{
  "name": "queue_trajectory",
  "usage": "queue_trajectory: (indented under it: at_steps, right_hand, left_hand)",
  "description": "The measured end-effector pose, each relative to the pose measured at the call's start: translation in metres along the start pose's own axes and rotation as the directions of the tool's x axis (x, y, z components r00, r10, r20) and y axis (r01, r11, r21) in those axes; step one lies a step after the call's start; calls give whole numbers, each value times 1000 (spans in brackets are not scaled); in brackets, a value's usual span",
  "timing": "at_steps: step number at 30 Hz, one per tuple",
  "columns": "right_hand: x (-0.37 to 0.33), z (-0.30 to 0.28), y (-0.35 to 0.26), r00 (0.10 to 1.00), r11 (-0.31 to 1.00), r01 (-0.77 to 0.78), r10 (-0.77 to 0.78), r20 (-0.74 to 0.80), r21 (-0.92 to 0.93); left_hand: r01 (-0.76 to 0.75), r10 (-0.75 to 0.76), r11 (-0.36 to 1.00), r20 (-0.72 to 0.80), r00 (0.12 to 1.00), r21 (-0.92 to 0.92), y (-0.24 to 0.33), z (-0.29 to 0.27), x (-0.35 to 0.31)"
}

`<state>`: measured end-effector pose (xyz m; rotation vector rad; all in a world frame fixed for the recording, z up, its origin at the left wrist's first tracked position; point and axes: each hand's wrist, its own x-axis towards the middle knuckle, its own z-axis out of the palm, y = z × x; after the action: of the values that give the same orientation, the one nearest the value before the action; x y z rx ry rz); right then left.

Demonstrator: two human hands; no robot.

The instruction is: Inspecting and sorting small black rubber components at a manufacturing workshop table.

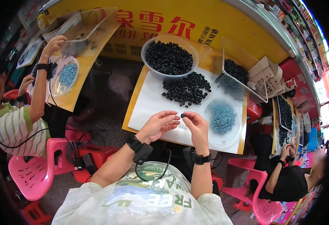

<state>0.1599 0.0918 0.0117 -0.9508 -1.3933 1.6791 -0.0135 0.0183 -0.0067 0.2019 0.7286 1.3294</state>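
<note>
Over the near edge of the white-covered table, my two hands are raised close together. Between thumb and fingertips my right hand [196,125] pinches a small round black piece [183,115]. My left hand [160,125] faces it with thumb and index finger drawn together; whatever is between them is too small to make out. Just beyond lies a loose pile of similar black pieces [187,89]. A large clear bowl [147,67] behind it is heaped with more. To the right of my right hand, tiny pale-blue translucent pieces [222,117] fill a round clear dish [220,141].
A clear bin [243,88] with black pieces stands tilted at the table's back right, beside a paper bag [265,77]. A yellow panel [224,22] closes off the far side. People work at tables left and right; pink chairs [33,172] stand near.
</note>
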Motion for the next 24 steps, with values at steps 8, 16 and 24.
queue_trajectory:
  at_steps: [8, 16, 24]
  right_hand:
    - [-14, 16, 3, 960, 902, 256, -279, -17, -348]
    - [-27, 27, -8, 934, 782, 278, -355, -32, -558]
    - [-28, 22, 18, 979, 951, 47, -104, -173, -305]
  left_hand:
    - [-14, 15, 1000, -51, 999, 22, -6, 4, -5]
    - [-72, 96, 973, -98, 991, 217, -4, -3, -7]
    - [-80, 138, 939, -154, 978, 334, -14, -9, -1]
